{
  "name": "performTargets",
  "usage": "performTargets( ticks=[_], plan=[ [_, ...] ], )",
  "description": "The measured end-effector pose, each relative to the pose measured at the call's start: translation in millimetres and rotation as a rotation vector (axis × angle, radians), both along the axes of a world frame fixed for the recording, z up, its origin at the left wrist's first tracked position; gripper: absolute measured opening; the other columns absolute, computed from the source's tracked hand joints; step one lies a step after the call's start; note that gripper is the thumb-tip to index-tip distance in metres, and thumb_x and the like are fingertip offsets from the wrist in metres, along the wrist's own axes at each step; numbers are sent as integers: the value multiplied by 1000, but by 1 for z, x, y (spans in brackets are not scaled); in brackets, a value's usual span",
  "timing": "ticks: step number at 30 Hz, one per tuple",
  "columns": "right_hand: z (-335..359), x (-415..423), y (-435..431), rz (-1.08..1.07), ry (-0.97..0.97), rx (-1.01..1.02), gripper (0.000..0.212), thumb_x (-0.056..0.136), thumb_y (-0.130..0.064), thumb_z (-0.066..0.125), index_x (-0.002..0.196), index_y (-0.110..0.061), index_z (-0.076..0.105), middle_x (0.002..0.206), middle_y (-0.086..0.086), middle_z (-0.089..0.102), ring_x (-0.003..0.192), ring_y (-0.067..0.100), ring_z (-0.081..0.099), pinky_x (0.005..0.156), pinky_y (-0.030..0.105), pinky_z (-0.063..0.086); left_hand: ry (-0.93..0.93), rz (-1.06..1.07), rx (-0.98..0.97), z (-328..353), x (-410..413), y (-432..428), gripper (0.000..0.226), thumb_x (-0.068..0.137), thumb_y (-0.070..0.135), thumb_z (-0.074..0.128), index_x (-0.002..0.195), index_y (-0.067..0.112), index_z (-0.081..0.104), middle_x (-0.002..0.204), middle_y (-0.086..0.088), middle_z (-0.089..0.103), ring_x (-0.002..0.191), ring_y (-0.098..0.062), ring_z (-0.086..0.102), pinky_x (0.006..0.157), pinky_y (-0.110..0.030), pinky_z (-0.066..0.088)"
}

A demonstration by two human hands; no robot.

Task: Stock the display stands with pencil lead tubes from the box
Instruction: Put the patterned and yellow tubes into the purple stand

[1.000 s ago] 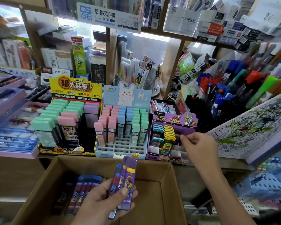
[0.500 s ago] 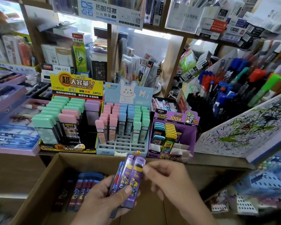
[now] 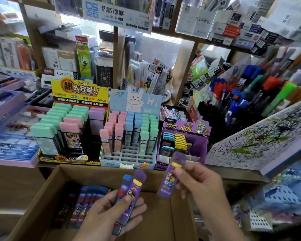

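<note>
My right hand (image 3: 196,185) pinches one purple lead tube (image 3: 171,176), tilted, above the cardboard box (image 3: 47,192) and just below the purple display stand (image 3: 184,145). That stand holds blue and yellow capped tubes in its left rows; its right slots look empty. My left hand (image 3: 108,218) holds two more tubes (image 3: 130,193), one blue capped and one purple, over the box. Several dark tubes (image 3: 87,204) lie on the box floor at the left.
Left of the purple stand are a light-blue rabbit stand (image 3: 129,159) with pastel tubes and a yellow stand (image 3: 68,159) with wider cases. A scribbled test board (image 3: 261,138) and pen racks (image 3: 250,94) rise at right. Shelves of stationery fill the back.
My right hand came back from the purple stand to my left hand, took one purple tube from the bundle and now lifts it to the right, toward the stand.
</note>
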State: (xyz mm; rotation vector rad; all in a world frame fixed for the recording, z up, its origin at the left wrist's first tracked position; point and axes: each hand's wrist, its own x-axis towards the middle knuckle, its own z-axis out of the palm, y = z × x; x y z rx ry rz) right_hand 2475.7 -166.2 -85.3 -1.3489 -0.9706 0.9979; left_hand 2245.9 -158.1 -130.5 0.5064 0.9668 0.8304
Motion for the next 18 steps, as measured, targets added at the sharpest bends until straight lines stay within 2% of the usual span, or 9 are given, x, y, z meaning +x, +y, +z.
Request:
performTargets(
  ticks=[4,8,11,14,18],
  plan=[
    [13,38,4,-129,-128,101,19,75,-33,78,91,-23,81,70,10,73,55,13,61,49,20,52,8,-8,8,-1,-1,0,35,80,5,69,115,4,69,105,-27,75,94,-42,75,80,-49,59],
    [19,65,15,-242,-226,181,21,75,-39,80,90,-25,80,68,6,74,55,13,66,55,19,56,17,-6,14,-3,0,1,34,79,5,70,113,5,70,104,-26,76,94,-40,75,73,-46,62],
    [20,73,28,-267,-298,239,8,83,-25,81,87,-31,80,69,2,75,57,12,69,56,19,56,12,-3,11,-6,-1,2,38,74,7,72,112,6,71,105,-26,75,94,-40,75,70,-45,62],
    [19,78,43,-274,-391,265,23,88,-14,77,86,-37,79,72,-1,76,63,15,74,61,23,61,9,-6,5,-9,-2,3,37,70,8,74,107,7,75,106,-25,75,94,-39,75,68,-45,63],
    [14,79,60,-276,-459,286,23,89,-8,76,86,-31,75,72,-4,76,67,16,76,61,19,60,15,-10,4,-11,-1,5,25,67,8,75,92,6,80,102,-24,77,89,-39,76,65,-45,62]
  ],
)
